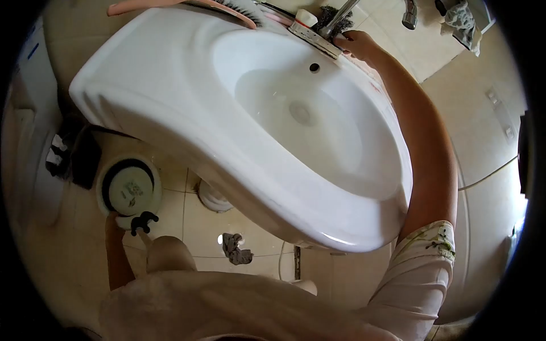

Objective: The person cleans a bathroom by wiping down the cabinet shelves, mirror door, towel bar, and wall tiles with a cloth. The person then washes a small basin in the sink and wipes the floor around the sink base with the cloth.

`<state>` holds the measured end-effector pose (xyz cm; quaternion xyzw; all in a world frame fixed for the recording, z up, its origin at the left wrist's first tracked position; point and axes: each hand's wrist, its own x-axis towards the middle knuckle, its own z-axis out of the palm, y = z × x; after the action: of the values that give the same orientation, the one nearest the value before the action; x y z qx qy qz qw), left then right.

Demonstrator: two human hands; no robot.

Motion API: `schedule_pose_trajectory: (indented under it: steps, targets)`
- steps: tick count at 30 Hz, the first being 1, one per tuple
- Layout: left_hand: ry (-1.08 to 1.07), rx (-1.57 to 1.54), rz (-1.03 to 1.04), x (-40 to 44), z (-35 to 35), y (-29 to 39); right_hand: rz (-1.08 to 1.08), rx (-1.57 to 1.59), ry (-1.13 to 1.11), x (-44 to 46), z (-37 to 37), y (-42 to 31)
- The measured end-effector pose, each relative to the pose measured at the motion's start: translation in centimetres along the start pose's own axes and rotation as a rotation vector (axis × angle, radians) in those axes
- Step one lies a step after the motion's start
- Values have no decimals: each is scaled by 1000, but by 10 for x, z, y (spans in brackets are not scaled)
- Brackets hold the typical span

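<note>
A white sink (pixel 187 119) has cloudy water standing in its bowl. My right hand (pixel 357 45) is at the sink's back edge, beside the base of the metal faucet (pixel 343 16), with curled fingers; what they hold, if anything, is hidden. A dark curly scrubber (pixel 339 23) lies right behind the faucet. Low on the left, my left hand (pixel 115 220) is at the near rim of a round pale container (pixel 132 190) with a dark inner ring. Its fingers are mostly hidden. A black knobbed object (pixel 144 223) shows just right of that hand.
A pink-handled brush (pixel 153 5) and a white block (pixel 306 18) rest along the sink's back. A grey crumpled cloth (pixel 236 249) lies on the tiled floor near the sink's pedestal (pixel 211 196). A dark bin (pixel 85 156) stands left. Another metal spout (pixel 409 16) is at the top right.
</note>
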<state>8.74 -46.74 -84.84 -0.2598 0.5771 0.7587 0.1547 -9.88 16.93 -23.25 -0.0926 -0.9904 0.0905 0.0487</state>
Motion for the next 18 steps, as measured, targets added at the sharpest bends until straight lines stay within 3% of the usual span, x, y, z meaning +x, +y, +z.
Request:
schedule_pose_trajectory:
  steps: [3,4,8,10,12,14,18]
  targets:
    - [178,-495,-99,-56,25,56,-72,32,-30,5,0,7]
    - [133,-508,-32,-51,0,46,-88,74,-36,4,1,9]
    - [247,-464,172,-70,-41,71,-174,49,-55,0,0,8]
    - [302,-535,253,-103,-33,122,-196,78,-72,12,1,18]
    - [277,-479,483,-206,61,206,-253,187,-73,13,6,24]
    - [81,-376,822,-228,52,218,-289,266,-95,15,7,29]
    - [103,-173,1018,-260,26,285,-293,245,-105,10,3,17]
